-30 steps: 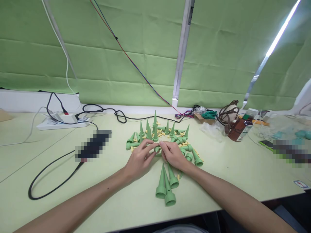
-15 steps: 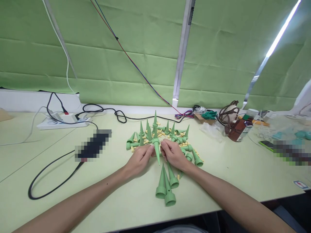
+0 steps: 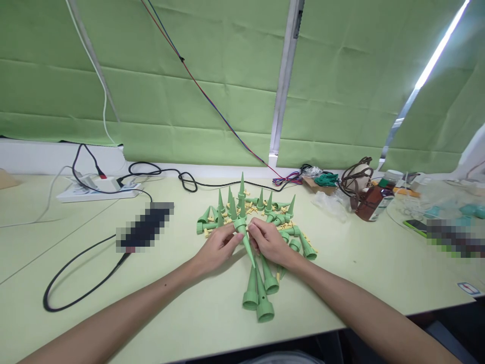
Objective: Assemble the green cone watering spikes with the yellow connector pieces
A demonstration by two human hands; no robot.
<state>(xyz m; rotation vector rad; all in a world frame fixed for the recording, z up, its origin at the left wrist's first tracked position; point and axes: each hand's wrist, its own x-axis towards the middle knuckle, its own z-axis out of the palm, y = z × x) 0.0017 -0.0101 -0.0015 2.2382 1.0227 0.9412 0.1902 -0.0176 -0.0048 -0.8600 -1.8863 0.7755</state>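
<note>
A person's left hand (image 3: 219,246) pinches a green cone (image 3: 243,233) between thumb and fingers above a pale table (image 3: 182,313), the wide collar uppermost and the point slanting down to the right. The right hand (image 3: 270,239) is curled just beside it, thumb and fingers drawn together; whether they grip a small part cannot be told. Beyond, more cones (image 3: 261,201) stand and lie among small yellow pieces (image 3: 254,208)
</note>
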